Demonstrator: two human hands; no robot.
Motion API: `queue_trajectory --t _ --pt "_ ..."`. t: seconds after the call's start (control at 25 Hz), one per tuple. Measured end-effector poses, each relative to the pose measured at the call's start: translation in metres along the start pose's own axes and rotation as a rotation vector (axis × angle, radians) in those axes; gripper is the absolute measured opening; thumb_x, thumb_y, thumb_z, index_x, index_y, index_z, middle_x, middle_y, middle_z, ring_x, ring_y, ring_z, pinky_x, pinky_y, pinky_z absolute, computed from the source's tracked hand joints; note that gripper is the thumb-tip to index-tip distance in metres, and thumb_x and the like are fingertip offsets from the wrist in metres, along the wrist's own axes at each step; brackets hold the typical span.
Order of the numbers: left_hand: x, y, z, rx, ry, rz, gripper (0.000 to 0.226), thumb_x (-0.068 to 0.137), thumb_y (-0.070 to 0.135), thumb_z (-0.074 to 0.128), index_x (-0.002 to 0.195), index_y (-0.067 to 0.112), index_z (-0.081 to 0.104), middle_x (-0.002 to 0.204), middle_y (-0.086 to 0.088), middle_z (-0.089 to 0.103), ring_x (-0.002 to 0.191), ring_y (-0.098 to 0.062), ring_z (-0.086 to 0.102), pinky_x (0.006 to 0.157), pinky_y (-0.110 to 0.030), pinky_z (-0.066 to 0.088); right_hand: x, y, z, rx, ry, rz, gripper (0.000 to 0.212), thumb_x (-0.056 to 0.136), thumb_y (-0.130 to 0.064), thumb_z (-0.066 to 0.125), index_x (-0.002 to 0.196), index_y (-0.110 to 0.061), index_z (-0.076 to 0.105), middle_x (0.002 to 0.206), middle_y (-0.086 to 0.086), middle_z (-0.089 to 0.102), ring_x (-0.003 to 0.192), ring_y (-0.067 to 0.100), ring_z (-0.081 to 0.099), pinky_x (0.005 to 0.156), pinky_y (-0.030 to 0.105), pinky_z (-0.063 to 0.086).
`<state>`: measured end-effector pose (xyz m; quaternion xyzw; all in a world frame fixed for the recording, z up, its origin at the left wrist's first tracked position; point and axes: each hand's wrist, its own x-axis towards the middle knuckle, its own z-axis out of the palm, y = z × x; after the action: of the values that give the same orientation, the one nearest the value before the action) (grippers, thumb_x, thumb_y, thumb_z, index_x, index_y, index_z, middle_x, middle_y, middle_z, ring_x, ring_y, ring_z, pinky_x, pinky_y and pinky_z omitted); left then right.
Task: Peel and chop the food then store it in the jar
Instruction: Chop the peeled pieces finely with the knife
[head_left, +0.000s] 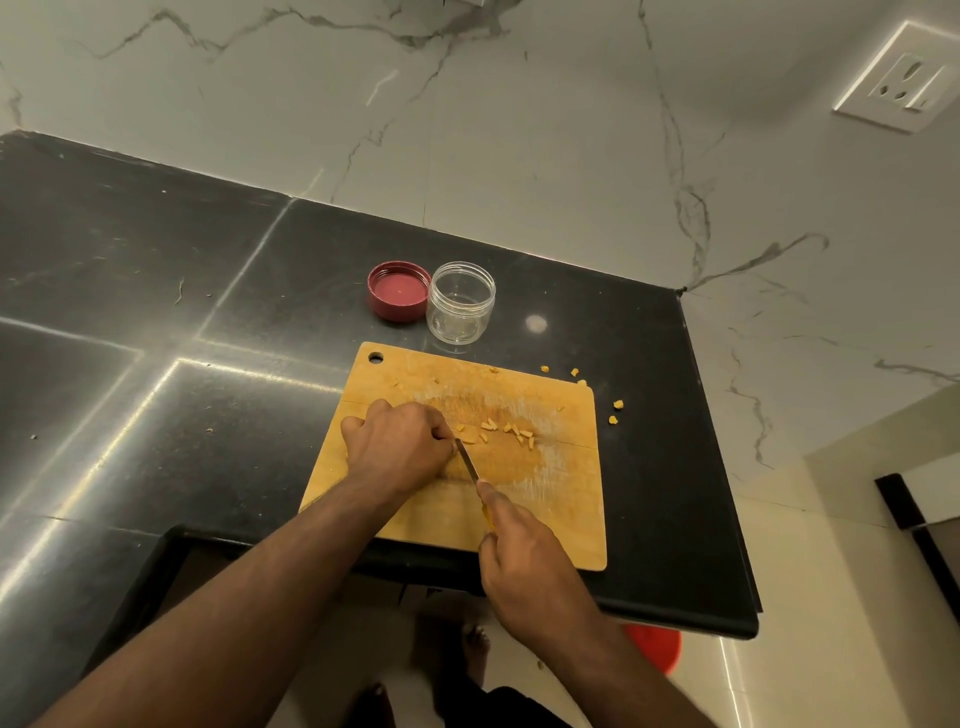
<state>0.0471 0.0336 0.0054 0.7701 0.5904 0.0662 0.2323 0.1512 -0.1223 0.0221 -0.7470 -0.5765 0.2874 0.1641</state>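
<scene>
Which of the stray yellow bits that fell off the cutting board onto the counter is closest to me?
The small yellow food piece off the wooden cutting board's right edge, lowest of the scattered few; the others on the black counter lie farther back.

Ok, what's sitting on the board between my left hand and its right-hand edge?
In the head view, cut food pieces lie between the left hand and the cutting board edge; beyond them, bare scuffed wood.

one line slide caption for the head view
Right hand knifes yellow food under left hand on wooden board, open jar waiting.
</scene>
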Motion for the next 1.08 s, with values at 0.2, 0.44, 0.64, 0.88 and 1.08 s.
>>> queue_trajectory --t 0.2,0.44,0.64,0.88,1.08 --pt "-0.001 -0.001 0.001 -0.009 0.005 0.019 0.015 0.091 0.045 0.063 0.099 0.037 0.073 0.102 0.019 0.067 0.110 -0.015 0.046 0.086 -0.042 0.030 -0.017 0.003 -0.003 -0.019 0.037 0.017 0.053 0.104 -0.027 0.035 0.154 -0.032 0.021 0.134 -0.008 0.048 0.111 0.006 0.048 0.096 0.024 0.044" --pt "-0.006 0.000 -0.001 -0.018 0.006 0.011 0.023 0.092 0.046 0.064 0.112 0.038 0.072 0.115 0.020 0.066 0.117 -0.015 0.044 0.090 -0.042 0.030 -0.014 0.008 -0.017 0.079 0.075 0.028 0.052 0.104 -0.025 0.036 0.154 -0.033 0.023 0.143 -0.013 0.043 0.111 -0.006 0.037 0.089 0.006 0.031" --pt "-0.008 0.001 0.000 -0.049 0.016 -0.006 0.022 0.092 0.043 0.065 0.111 0.037 0.073 0.115 0.020 0.066 0.118 -0.016 0.044 0.090 -0.042 0.030 -0.009 0.007 -0.012 0.109 0.053 -0.004 0.052 0.103 -0.024 0.037 0.154 -0.031 0.026 0.151 -0.013 0.039 0.129 -0.002 0.039 0.107 0.017 0.035" --pt "-0.009 -0.002 0.000 -0.055 0.027 -0.019 0.018 0.091 0.042 0.064 0.106 0.037 0.074 0.107 0.020 0.068 0.114 -0.016 0.046 0.087 -0.041 0.029 0.001 0.000 -0.005 0.074 0.045 -0.050 0.053 0.103 -0.024 0.036 0.155 -0.028 0.025 0.148 -0.010 0.041 0.127 0.003 0.042 0.105 0.020 0.038" --pt "-0.008 -0.002 0.002 -0.057 0.036 -0.028 0.016 0.091 0.042 0.064 0.100 0.036 0.076 0.102 0.019 0.068 0.113 -0.016 0.046 0.085 -0.041 0.027 0.006 -0.001 -0.002 0.016 0.029 -0.066 0.053 0.103 -0.023 0.035 0.155 -0.025 0.025 0.148 -0.005 0.043 0.129 0.008 0.042 0.107 0.022 0.037"
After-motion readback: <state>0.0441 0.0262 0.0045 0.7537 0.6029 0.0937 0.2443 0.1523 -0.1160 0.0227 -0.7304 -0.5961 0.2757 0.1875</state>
